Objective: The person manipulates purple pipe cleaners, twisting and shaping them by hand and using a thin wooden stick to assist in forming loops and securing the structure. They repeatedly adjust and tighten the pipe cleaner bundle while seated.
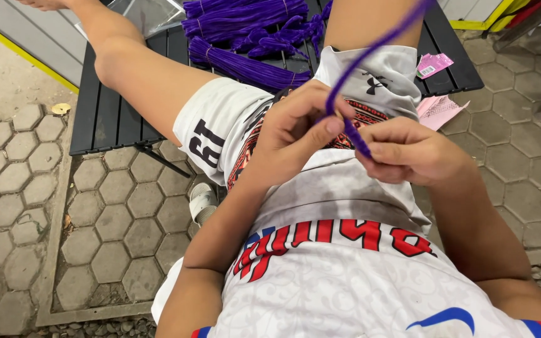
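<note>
Pinched between thumb and forefinger, the left hand (295, 134) has a grip on a thin purple fuzzy cord (370, 53), and the right hand (408, 153) clenches the same cord's lower end between its fingertips just beside it. Both hands sit close together over the person's lap, nearly touching. From the two grips the cord's long axis runs up and to the right, slanting away across the white shorts towards the top edge of the view, where it passes out of sight. The left hand holds it slightly higher along its length; the right hand holds the very end, which points down and towards the right hand's palm.

One cord is in hand. Beyond the knees, on the black slatted worktop (104, 112), lie bundles of matching purple cords (245, 66): at least three tied bundles show, though their far parts overlap and an exact count cannot be made. One clear plastic bag (148, 12) lies at the worktop's far edge, and one small pink tag (434, 64) lies near its right side. One pink net piece (438, 109) hangs off the right edge, above the hexagonal paving.
</note>
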